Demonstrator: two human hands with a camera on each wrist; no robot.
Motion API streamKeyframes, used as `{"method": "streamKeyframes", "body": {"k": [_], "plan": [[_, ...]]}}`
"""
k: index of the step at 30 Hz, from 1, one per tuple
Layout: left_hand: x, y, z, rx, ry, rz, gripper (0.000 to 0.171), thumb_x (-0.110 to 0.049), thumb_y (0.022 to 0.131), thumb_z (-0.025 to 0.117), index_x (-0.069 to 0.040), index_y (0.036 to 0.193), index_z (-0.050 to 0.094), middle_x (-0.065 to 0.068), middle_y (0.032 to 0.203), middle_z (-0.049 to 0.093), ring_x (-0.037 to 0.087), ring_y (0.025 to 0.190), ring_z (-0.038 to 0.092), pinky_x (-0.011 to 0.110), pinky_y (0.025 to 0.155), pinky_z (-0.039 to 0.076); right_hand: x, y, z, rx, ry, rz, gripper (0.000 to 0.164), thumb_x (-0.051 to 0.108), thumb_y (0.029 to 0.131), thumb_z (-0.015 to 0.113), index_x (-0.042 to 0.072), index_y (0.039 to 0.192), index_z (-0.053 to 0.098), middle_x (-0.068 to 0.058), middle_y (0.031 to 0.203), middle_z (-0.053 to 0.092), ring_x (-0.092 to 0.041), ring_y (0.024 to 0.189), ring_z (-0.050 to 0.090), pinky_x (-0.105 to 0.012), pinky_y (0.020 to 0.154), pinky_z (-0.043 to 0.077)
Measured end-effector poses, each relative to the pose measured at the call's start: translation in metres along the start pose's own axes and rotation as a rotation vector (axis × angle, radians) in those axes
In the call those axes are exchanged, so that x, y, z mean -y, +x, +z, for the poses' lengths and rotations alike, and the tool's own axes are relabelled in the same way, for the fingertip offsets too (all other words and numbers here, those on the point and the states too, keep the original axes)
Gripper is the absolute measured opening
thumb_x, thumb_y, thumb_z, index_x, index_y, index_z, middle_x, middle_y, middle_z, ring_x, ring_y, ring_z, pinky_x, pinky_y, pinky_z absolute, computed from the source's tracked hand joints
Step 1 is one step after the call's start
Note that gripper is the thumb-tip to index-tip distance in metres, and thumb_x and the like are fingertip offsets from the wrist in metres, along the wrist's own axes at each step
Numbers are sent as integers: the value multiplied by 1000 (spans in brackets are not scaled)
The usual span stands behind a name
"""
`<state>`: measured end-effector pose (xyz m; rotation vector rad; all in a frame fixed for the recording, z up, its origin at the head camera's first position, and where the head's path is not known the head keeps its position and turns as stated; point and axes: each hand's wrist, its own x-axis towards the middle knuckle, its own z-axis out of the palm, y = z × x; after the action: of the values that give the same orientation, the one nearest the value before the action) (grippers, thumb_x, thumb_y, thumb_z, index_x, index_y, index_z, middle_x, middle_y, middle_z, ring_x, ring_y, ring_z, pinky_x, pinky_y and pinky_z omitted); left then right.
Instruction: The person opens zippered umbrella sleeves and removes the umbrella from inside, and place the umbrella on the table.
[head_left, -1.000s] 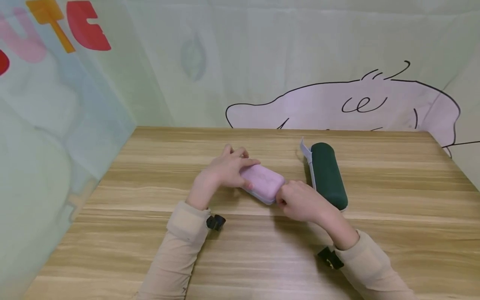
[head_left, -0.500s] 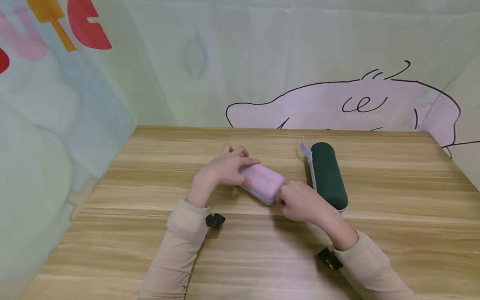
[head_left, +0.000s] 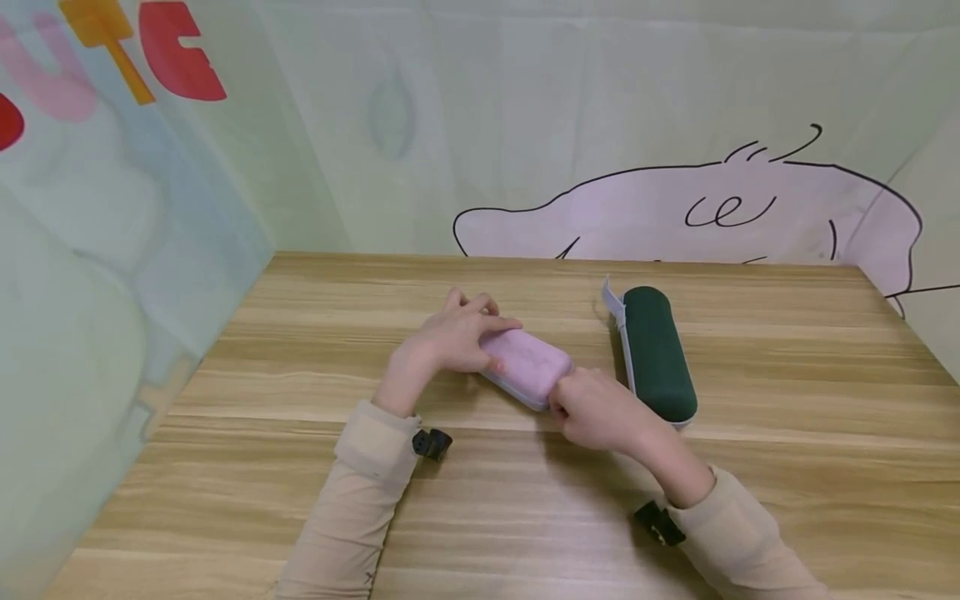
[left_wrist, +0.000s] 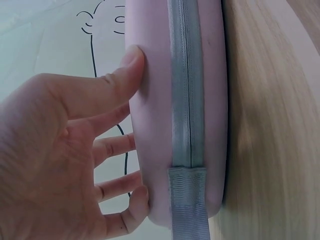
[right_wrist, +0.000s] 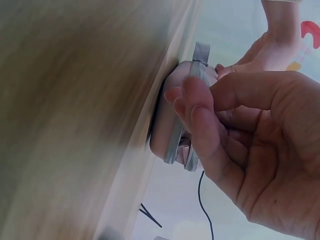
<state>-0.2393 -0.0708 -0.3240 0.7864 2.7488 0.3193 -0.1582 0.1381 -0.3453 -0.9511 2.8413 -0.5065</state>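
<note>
Pink case [head_left: 531,362] lies on counter [head_left: 495,508], fingers of left hand [head_left: 453,340] holding one end, presumably as anchor while right hand [head_left: 600,408] fingers apparently pinch the zip [left_wrist: 188,95].

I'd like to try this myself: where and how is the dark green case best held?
Probably from above, just beyond the middle of the dark green case, gripping across its long sides: it lies long and narrow, with a rounded top. The right hand is beside its near end, so the far half looks freer.
</note>
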Motion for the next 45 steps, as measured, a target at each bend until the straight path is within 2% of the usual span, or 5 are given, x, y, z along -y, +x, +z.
{"method": "streamKeyframes", "body": {"k": [6, 12, 19, 29, 45], "plan": [[0, 0, 1, -9, 19, 13, 63, -42, 80, 73, -32, 139, 52, 2, 135, 48, 25, 112, 35, 40, 90, 42, 4, -2, 3, -18, -10, 3, 33, -4, 77, 60, 14, 53, 47, 8, 52, 33, -6, 50, 29, -19, 46, 23], [1, 0, 2, 0, 29, 17, 63, -44, 81, 72, -34, 139, 50, 2, 136, 47, 27, 121, 36, 52, 104, 31, 8, -2, 4, -45, -44, 16, 34, -4, 76, 61, 14, 52, 45, 7, 52, 33, -8, 50, 30, -21, 46, 24], [3, 1, 4, -5, -18, 47, 62, -39, 81, 73, -29, 139, 52, 7, 138, 46, 30, 126, 36, 51, 102, 39, 16, -2, 8, -96, -63, 60, 35, -5, 72, 60, 15, 51, 41, 7, 51, 31, -9, 49, 29, -21, 43, 21], [0, 1, 2, -1, -18, 48, 62, -39, 81, 73, -29, 139, 52, 7, 139, 46, 30, 127, 38, 50, 105, 37, 24, -2, 9, -109, -60, 145, 40, -4, 72, 62, 16, 50, 36, 7, 52, 28, -9, 49, 27, -22, 41, 20], [3, 1, 1, 0, -24, 44, 63, -40, 80, 72, -30, 139, 51, 7, 139, 45, 31, 127, 36, 51, 104, 39, 29, 2, 11, -91, -41, 189, 44, -5, 72, 62, 18, 49, 32, 8, 51, 25, -10, 49, 26, -24, 43, 22]]}}
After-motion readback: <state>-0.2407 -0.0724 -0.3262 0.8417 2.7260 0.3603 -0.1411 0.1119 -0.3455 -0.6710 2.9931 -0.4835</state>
